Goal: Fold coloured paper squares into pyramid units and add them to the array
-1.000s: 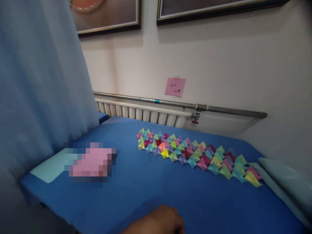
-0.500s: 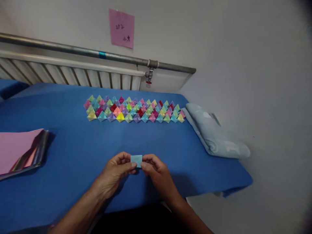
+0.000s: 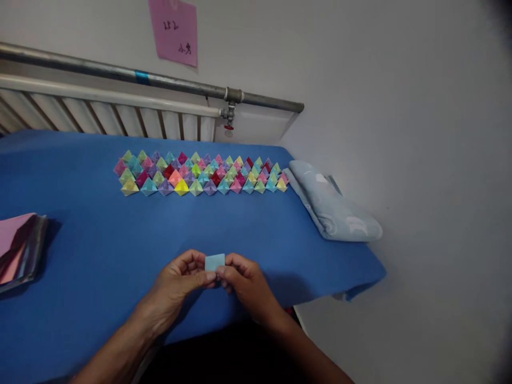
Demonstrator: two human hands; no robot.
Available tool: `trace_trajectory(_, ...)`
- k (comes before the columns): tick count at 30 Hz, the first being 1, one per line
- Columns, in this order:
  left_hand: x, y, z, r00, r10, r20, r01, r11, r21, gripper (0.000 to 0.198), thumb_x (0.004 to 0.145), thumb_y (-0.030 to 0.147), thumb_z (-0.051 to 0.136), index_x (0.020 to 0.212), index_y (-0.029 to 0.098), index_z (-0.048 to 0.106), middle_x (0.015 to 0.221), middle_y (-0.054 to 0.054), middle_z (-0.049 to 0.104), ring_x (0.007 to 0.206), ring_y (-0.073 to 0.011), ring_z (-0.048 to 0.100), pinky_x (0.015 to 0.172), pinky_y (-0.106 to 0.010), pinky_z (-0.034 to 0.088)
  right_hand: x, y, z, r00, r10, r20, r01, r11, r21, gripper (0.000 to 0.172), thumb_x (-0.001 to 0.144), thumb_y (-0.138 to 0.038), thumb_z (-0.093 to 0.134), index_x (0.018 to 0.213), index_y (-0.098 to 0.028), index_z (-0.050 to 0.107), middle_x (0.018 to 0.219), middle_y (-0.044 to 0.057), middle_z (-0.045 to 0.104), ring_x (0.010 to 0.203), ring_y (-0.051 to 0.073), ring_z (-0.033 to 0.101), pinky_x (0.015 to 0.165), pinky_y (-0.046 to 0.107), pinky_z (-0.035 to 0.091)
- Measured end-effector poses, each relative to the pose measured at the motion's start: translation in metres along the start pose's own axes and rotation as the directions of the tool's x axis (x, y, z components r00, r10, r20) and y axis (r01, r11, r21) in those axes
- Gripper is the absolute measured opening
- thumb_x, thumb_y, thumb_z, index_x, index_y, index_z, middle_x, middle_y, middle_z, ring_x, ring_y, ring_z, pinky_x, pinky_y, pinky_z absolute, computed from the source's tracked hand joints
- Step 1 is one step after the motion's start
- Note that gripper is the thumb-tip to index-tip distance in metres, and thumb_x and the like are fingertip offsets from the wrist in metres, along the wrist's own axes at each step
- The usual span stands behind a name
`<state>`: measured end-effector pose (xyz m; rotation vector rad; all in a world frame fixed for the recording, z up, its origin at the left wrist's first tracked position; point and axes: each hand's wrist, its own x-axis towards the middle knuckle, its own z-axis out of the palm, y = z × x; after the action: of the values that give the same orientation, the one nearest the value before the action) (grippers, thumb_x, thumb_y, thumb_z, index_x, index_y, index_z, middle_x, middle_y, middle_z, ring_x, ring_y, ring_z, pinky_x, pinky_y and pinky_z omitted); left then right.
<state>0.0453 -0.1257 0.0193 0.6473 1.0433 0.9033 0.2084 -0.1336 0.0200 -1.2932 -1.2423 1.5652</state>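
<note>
A small light-blue square of folded paper point(image 3: 215, 262) is pinched between my two hands, low in the middle of the view. My left hand point(image 3: 180, 276) grips its left side, thumb across the lower edge. On the opposite side my right hand point(image 3: 247, 278) holds it, with thumb and index finger at the lower right. Fingers behind the paper are partly hidden. Beyond the hands, several rows of folded paper pieces point(image 3: 196, 187) in many colours stand side by side on the blue cloth point(image 3: 132, 234).
At the left edge lies a stack of coloured paper sheets point(image 3: 16, 242). A folded pale-blue blanket point(image 3: 332, 210) rests at the right by the wall. Behind the cloth are a white radiator point(image 3: 108, 109), a metal pipe point(image 3: 176, 81) and a pink note point(image 3: 175, 33).
The view has turned to the right, so the surroundings appear shifted left. Both hands still hold the blue paper; the crease lines visible on its face before no longer show clearly.
</note>
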Motion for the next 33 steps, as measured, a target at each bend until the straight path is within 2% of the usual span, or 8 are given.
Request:
trace_trajectory(3, -0.002, 0.005, -0.006, 0.997, -0.003, 0.076, -0.007, 0.992, 0.124, 0.031, 0.062, 0.036, 0.084, 0.082, 0.017, 0.069, 0.074, 0.001, 0.068, 0.07, -0.0113, 0.062, 0.071, -0.024, 0.048, -0.002, -0.001, 0.0, 0.999, -0.037, -0.009, 0.037, 0.997, -0.067, 0.018, 0.081, -0.032, 0.057, 0.068, -0.02, 0.055, 0.06, -0.005, 0.049, 0.057, 0.009, 0.041, 0.058, 0.023, 0.036)
trace_trajectory(8, -0.002, 0.016, -0.01, 0.991, 0.049, 0.123, -0.096, 0.904, 0.416, 0.023, 0.069, 0.04, 0.075, 0.07, 0.017, 0.068, 0.063, 0.002, 0.06, 0.062, -0.011, 0.052, 0.063, -0.024, 0.04, -0.004, -0.004, 0.0, 0.996, -0.081, 0.023, 0.083, 0.986, -0.144, 0.014, 0.081, -0.028, 0.057, 0.07, -0.02, 0.058, 0.064, -0.004, 0.053, 0.062, 0.01, 0.044, 0.063, 0.023, 0.037)
trace_trajectory(15, -0.005, 0.009, -0.008, 0.988, 0.107, 0.11, -0.148, 0.858, 0.492, 0.029, 0.069, 0.046, 0.072, 0.075, 0.018, 0.067, 0.067, 0.002, 0.061, 0.061, -0.0123, 0.051, 0.059, -0.023, 0.038, -0.003, 0.0, 0.001, 0.991, -0.131, 0.021, 0.133, 0.969, -0.207, 0.012, 0.081, -0.028, 0.059, 0.072, -0.019, 0.06, 0.064, -0.005, 0.05, 0.061, 0.009, 0.043, 0.06, 0.022, 0.036)
trace_trajectory(19, -0.004, 0.009, -0.013, 0.953, 0.211, 0.217, -0.303, 0.71, 0.636, 0.023, 0.078, 0.042, 0.064, 0.079, 0.02, 0.069, 0.075, -0.001, 0.067, 0.069, -0.0159, 0.058, 0.065, -0.026, 0.044, 0.0, 0.005, -0.001, 0.951, -0.301, 0.066, 0.291, 0.809, -0.511, 0.013, 0.085, -0.023, 0.057, 0.072, -0.02, 0.059, 0.066, -0.004, 0.054, 0.062, 0.01, 0.046, 0.061, 0.022, 0.037)
trace_trajectory(22, 0.001, 0.009, -0.02, 0.863, 0.375, 0.338, -0.489, 0.453, 0.746, 0.015, 0.084, 0.032, 0.058, 0.082, 0.021, 0.067, 0.079, -0.001, 0.07, 0.075, -0.0174, 0.062, 0.071, -0.029, 0.047, 0.007, 0.012, -0.005, 0.848, -0.48, 0.224, 0.478, 0.511, -0.715, 0.013, 0.09, -0.02, 0.053, 0.081, -0.018, 0.062, 0.076, 0.001, 0.063, 0.072, 0.014, 0.053, 0.069, 0.026, 0.041)
trace_trajectory(26, 0.008, -0.005, -0.029, 0.597, 0.588, 0.545, -0.666, -0.015, 0.746, 0.016, 0.09, 0.019, 0.048, 0.09, 0.019, 0.064, 0.088, -0.005, 0.07, 0.085, -0.0196, 0.064, 0.078, -0.033, 0.051, 0.02, 0.026, -0.012, 0.677, -0.603, 0.422, 0.588, 0.099, -0.803, 0.017, 0.096, -0.019, 0.047, 0.095, -0.017, 0.064, 0.09, 0.007, 0.067, 0.081, 0.018, 0.054, 0.076, 0.032, 0.039)
trace_trajectory(30, 0.008, -0.023, -0.03, 0.422, 0.636, 0.646, -0.629, -0.308, 0.714, 0.022, 0.094, 0.012, 0.044, 0.088, 0.017, 0.063, 0.088, -0.007, 0.069, 0.082, -0.0191, 0.062, 0.078, -0.034, 0.051, 0.022, 0.041, -0.018, 0.641, -0.582, 0.5, 0.586, -0.048, -0.809, 0.02, 0.097, -0.018, 0.046, 0.105, -0.02, 0.065, 0.092, 0.005, 0.066, 0.078, 0.017, 0.05, 0.072, 0.033, 0.034)
trace_trajectory(33, 0.004, -0.031, -0.028, 0.403, 0.612, 0.68, -0.583, -0.401, 0.706, 0.024, 0.095, 0.01, 0.044, 0.084, 0.016, 0.064, 0.085, -0.007, 0.069, 0.079, -0.0187, 0.061, 0.075, -0.034, 0.051, 0.016, 0.045, -0.019, 0.659, -0.541, 0.523, 0.588, -0.063, -0.806, 0.023, 0.099, -0.018, 0.043, 0.105, -0.02, 0.065, 0.092, 0.004, 0.066, 0.077, 0.017, 0.049, 0.072, 0.033, 0.032)
